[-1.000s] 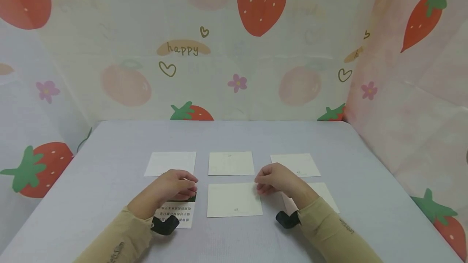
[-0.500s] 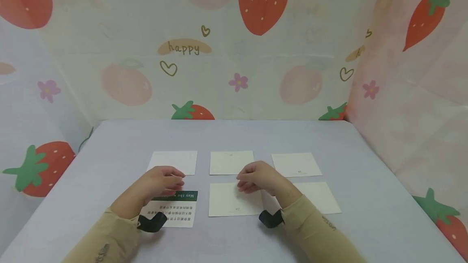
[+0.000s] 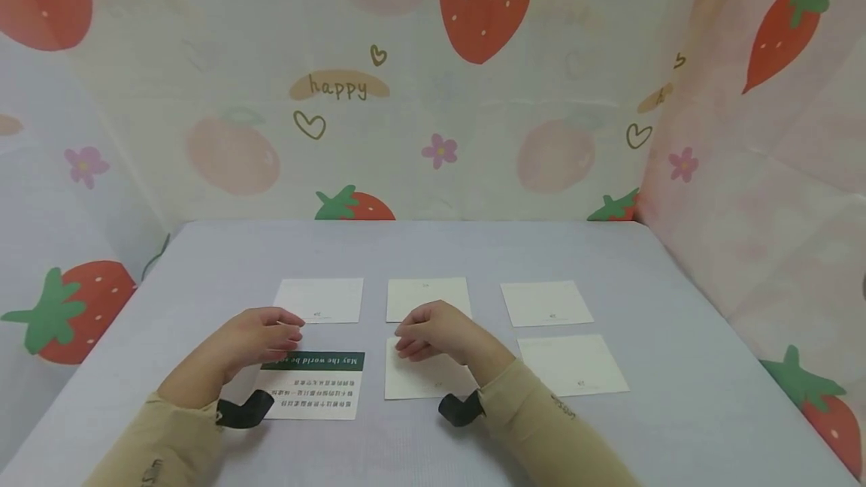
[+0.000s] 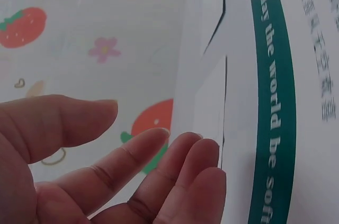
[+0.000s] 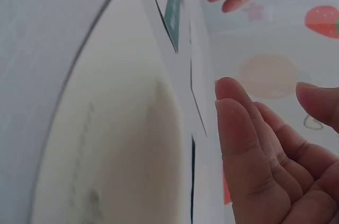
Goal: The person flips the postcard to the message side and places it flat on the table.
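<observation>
My left hand (image 3: 253, 338), holding nothing, hovers over the top left corner of a printed card (image 3: 318, 397) with a dark green band and lines of text. In the left wrist view its thumb and fingers (image 4: 204, 197) are spread apart. Over the pale card (image 3: 419, 385) in the front middle, my right hand (image 3: 446, 337) hangs with loosely bent fingers. The right wrist view shows a gap between its thumb and fingers (image 5: 243, 144), and a faint shadow on the cream card (image 5: 116, 102) below.
Behind lie a white card (image 3: 325, 295), a cream card (image 3: 426, 291) and another card (image 3: 546, 305). A plain card (image 3: 575, 367) lies at front right. All rest on a white-covered table (image 3: 433, 246), enclosed by a strawberry-print backdrop (image 3: 582, 43).
Both hands have moved left above the table, uncovering more of the printed card and the front right card. The cards have stayed in place.
</observation>
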The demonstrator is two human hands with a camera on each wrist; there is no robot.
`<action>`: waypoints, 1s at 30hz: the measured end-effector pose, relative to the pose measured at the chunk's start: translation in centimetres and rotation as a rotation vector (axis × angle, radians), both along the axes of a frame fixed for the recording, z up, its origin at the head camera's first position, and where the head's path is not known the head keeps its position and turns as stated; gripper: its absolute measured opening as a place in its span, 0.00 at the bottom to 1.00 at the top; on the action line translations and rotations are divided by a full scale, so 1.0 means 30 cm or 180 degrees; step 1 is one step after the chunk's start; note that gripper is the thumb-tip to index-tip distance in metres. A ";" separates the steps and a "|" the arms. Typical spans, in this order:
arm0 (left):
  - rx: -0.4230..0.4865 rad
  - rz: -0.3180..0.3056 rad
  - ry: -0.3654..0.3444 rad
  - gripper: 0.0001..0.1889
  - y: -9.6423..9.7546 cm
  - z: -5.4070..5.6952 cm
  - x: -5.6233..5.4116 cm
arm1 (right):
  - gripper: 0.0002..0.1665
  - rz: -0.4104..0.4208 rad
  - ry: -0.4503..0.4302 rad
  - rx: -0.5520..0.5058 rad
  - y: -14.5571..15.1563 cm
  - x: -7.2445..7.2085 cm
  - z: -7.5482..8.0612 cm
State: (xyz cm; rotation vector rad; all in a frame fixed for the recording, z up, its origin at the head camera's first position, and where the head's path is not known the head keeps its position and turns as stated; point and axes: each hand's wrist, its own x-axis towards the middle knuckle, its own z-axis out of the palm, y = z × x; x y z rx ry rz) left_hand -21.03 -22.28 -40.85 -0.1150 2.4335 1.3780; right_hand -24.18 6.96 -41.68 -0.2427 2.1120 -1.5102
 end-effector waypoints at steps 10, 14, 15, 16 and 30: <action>-0.0232 0.0128 -0.0149 0.21 -0.092 0.001 0.017 | 0.09 0.0055 -0.0086 -0.0035 -0.082 0.020 -0.012; -0.0236 0.0170 -0.0228 0.22 -0.121 -0.004 0.027 | 0.10 0.0111 -0.0080 -0.0043 -0.097 0.030 -0.020; -0.0227 0.0177 -0.0250 0.22 -0.128 -0.005 0.030 | 0.10 0.0114 -0.0072 -0.0029 -0.101 0.032 -0.022; -0.0203 0.0185 -0.0276 0.22 -0.134 -0.006 0.032 | 0.10 0.0121 -0.0060 -0.0017 -0.105 0.035 -0.024; 0.0229 0.0494 -0.0547 0.27 -0.174 -0.034 0.051 | 0.12 -0.0018 -0.0111 0.0016 -0.146 0.039 -0.044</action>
